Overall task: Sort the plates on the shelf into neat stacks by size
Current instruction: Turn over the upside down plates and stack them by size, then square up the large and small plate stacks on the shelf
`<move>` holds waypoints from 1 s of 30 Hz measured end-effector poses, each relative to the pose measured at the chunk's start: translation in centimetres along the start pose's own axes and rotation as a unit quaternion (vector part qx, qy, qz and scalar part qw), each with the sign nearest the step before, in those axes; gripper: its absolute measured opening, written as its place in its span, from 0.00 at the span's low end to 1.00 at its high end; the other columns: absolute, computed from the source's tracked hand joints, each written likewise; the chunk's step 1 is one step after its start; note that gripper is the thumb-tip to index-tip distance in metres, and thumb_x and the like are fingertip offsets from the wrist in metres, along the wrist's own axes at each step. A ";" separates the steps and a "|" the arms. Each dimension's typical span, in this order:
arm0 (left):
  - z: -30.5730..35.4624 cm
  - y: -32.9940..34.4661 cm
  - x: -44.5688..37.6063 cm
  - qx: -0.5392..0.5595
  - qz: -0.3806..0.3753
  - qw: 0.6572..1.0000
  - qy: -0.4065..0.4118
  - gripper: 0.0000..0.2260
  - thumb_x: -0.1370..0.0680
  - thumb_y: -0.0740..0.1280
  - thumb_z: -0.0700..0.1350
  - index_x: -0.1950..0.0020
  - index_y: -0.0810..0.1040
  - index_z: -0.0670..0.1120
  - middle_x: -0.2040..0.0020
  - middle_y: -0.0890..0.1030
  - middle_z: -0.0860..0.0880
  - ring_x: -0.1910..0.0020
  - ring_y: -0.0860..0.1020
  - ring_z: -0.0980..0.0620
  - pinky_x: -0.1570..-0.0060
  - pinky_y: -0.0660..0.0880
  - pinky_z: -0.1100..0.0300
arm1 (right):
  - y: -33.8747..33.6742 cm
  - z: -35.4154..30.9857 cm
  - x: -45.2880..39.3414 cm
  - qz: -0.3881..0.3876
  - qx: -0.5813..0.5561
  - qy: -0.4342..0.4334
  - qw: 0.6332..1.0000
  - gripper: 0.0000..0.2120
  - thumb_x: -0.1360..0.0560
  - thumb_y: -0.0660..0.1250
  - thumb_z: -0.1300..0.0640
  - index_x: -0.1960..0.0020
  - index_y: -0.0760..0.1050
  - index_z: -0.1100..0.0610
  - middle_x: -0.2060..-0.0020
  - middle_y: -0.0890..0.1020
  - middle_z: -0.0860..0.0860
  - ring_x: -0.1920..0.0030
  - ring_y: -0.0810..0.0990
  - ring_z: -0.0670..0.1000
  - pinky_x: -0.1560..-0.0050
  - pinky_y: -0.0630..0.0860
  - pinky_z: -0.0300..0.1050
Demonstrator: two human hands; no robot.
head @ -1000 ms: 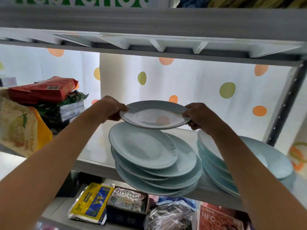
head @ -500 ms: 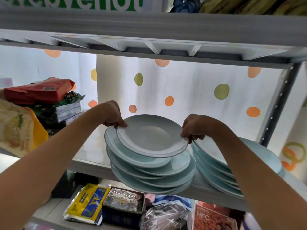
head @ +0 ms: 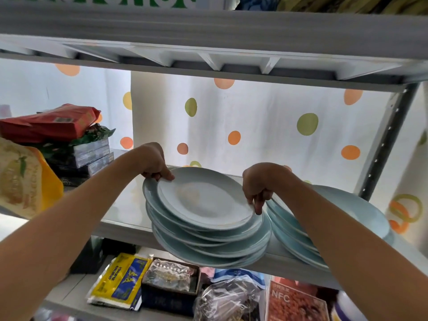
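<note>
Both hands are on the top plate (head: pixel 203 200): the left hand (head: pixel 154 164) pinches its far left rim with curled fingers, and the right hand (head: pixel 261 185) pinches the right rim, fingertips pointing down. That plate is pale blue-grey, round and glossy, smaller than those beneath it. It sits on a slightly untidy stack (head: pixel 208 246) on the shelf (head: pixel 125 218). Just to the right is a second stack (head: pixel 361 212) of bigger, bluer plates, partly hidden by the right arm.
</note>
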State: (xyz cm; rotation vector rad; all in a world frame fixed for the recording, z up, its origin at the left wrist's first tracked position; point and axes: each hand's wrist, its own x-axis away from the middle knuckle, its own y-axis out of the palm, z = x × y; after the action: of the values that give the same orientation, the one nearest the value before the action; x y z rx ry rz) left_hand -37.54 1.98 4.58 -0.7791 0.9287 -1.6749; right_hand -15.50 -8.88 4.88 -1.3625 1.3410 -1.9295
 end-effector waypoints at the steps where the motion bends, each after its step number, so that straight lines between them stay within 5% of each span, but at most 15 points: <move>1: 0.0 0.2 -0.1 -0.031 0.010 0.999 0.006 0.16 0.35 0.80 0.48 0.62 0.79 0.38 0.72 0.77 0.46 0.70 0.74 0.48 0.64 0.74 0.58 | 0.2 -0.1 0.1 0.001 -0.008 0.001 1.000 0.08 0.21 0.63 0.61 0.51 0.78 0.64 0.70 0.84 0.52 0.83 0.65 0.45 0.77 0.67 0.34; 4: 0.0 0.7 -0.1 -0.109 0.058 0.992 0.041 0.19 0.37 0.80 0.53 0.59 0.79 0.41 0.64 0.79 0.46 0.61 0.78 0.46 0.60 0.74 0.58 | 0.8 -0.4 0.4 0.039 -0.036 -0.018 0.998 0.09 0.22 0.63 0.62 0.47 0.75 0.68 0.75 0.83 0.54 0.83 0.70 0.47 0.74 0.70 0.37; 7: -0.1 0.8 -0.1 -0.144 0.080 0.984 0.061 0.18 0.37 0.79 0.55 0.63 0.75 0.46 0.65 0.78 0.48 0.63 0.77 0.49 0.62 0.71 0.59 | 1.2 -0.3 0.6 0.117 -0.104 -0.051 0.986 0.10 0.22 0.61 0.64 0.45 0.69 0.70 0.74 0.82 0.60 0.79 0.79 0.53 0.70 0.76 0.41; 12: 0.0 0.9 -0.3 -0.155 0.085 0.981 0.076 0.18 0.36 0.78 0.56 0.62 0.74 0.46 0.65 0.78 0.49 0.64 0.76 0.51 0.62 0.71 0.59 | 1.8 -0.1 1.0 0.263 -0.138 -0.059 0.953 0.07 0.27 0.57 0.68 0.63 0.70 0.65 0.83 0.77 0.55 0.78 0.80 0.54 0.68 0.80 0.42; 21: 0.3 2.5 0.6 -0.240 0.173 0.941 0.165 0.17 0.31 0.73 0.52 0.51 0.74 0.43 0.62 0.73 0.48 0.58 0.75 0.47 0.60 0.71 0.57 | 2.5 -1.1 0.0 0.354 -0.206 -0.052 0.911 0.07 0.30 0.61 0.64 0.65 0.76 0.62 0.71 0.83 0.56 0.73 0.81 0.54 0.59 0.83 0.45; 30: 1.6 3.2 1.0 -0.115 0.215 0.899 0.364 0.12 0.26 0.67 0.50 0.48 0.78 0.44 0.49 0.79 0.45 0.45 0.74 0.45 0.49 0.74 0.53 | 3.3 -1.9 1.3 0.473 -0.290 -0.060 0.830 0.08 0.27 0.63 0.58 0.51 0.78 0.57 0.61 0.79 0.50 0.56 0.78 0.54 0.52 0.74 0.44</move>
State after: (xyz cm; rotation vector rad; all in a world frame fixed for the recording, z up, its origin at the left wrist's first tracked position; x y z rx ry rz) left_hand -35.01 0.09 2.67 -0.0332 1.7021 -1.4694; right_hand -18.36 -10.43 2.53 -0.7147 2.0852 -0.7795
